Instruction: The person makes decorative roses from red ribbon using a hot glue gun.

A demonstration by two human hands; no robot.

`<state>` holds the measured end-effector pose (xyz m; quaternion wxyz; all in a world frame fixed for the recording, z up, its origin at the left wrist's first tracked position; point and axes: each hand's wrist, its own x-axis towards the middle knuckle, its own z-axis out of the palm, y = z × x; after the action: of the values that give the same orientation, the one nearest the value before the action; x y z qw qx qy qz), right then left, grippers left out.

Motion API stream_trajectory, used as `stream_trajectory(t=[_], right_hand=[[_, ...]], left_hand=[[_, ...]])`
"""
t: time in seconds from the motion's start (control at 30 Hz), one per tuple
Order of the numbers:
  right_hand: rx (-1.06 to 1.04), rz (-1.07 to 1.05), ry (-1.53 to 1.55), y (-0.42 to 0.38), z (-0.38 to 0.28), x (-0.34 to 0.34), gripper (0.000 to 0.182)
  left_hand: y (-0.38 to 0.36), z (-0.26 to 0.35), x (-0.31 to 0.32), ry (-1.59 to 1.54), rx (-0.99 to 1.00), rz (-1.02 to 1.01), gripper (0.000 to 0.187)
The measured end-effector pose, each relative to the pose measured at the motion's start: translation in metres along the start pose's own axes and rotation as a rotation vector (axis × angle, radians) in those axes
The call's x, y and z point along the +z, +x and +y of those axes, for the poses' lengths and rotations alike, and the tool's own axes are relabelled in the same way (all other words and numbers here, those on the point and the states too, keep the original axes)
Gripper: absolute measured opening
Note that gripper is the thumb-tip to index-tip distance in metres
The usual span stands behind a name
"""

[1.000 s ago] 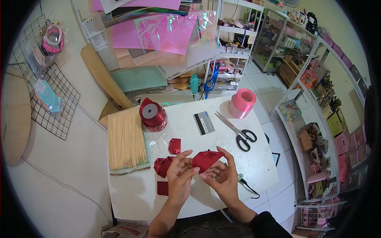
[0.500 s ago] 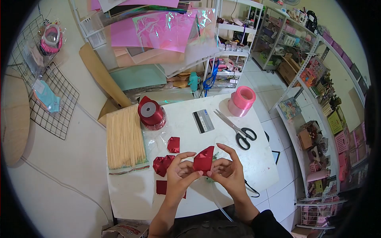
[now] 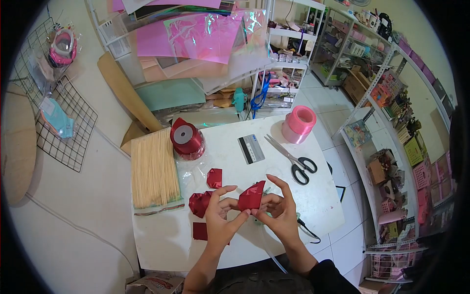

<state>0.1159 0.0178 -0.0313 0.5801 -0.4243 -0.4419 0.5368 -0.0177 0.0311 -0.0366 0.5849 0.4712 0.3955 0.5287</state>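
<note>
A folded piece of shiny red ribbon (image 3: 251, 195) is held up over the table, its top edge slanting. My left hand (image 3: 223, 213) pinches its lower left between thumb and fingers. From the other side my right hand (image 3: 280, 210) grips the lower right corner, its index finger raised away from the fabric. Left of my hands lie a folded red ribbon piece (image 3: 214, 178), gathered red ribbon petals (image 3: 198, 204) and flat red ribbon (image 3: 199, 231), partly covered by my left hand. Something pale green (image 3: 258, 221) sits mostly hidden behind my right hand.
On the white table (image 3: 166, 245) stand a red ribbon roll (image 3: 188, 139) and pink ribbon rolls (image 3: 297, 126). Black-handled scissors (image 3: 296, 164) and a grey card (image 3: 251, 149) lie between them. A bundle of wooden sticks (image 3: 155, 169) is at left, a black cord (image 3: 311, 232) at right.
The red ribbon piece has tilted slightly, and my right fingers have shifted a little leftward on it. More of the black cord shows beside my right hand.
</note>
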Motion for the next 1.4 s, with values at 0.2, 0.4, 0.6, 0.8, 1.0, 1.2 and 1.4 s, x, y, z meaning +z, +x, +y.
stream_trajectory(t=[0.2, 0.4, 0.6, 0.8, 1.0, 1.2, 1.4], right_hand=[[-0.003, 0.009, -0.014, 0.000, -0.003, 0.001, 0.071], [0.083, -0.132, -0.032, -0.005, -0.013, -0.006, 0.071], [0.164, -0.237, -0.037, -0.009, -0.019, -0.010, 0.067], [-0.215, -0.136, -0.886, 0.000, -0.010, -0.048, 0.067], [-0.037, -0.192, -1.296, -0.013, 0.011, -0.047, 0.063], [-0.188, -0.161, -1.268, -0.011, 0.027, -0.062, 0.057], [-0.576, 0.143, -0.909, -0.021, -0.003, -0.066, 0.033]], left_hand=[[0.000, -0.002, 0.000, -0.016, 0.002, 0.007, 0.052], [0.001, 0.011, -0.001, -0.153, -0.008, 0.011, 0.044], [-0.001, 0.007, -0.004, -0.091, 0.000, 0.000, 0.022], [0.003, 0.006, -0.009, -0.017, 0.033, 0.123, 0.019], [0.006, 0.009, -0.016, 0.028, 0.046, 0.313, 0.020], [0.007, 0.004, -0.016, 0.019, 0.071, 0.323, 0.020], [0.006, 0.002, -0.006, 0.106, 0.119, 0.330, 0.016]])
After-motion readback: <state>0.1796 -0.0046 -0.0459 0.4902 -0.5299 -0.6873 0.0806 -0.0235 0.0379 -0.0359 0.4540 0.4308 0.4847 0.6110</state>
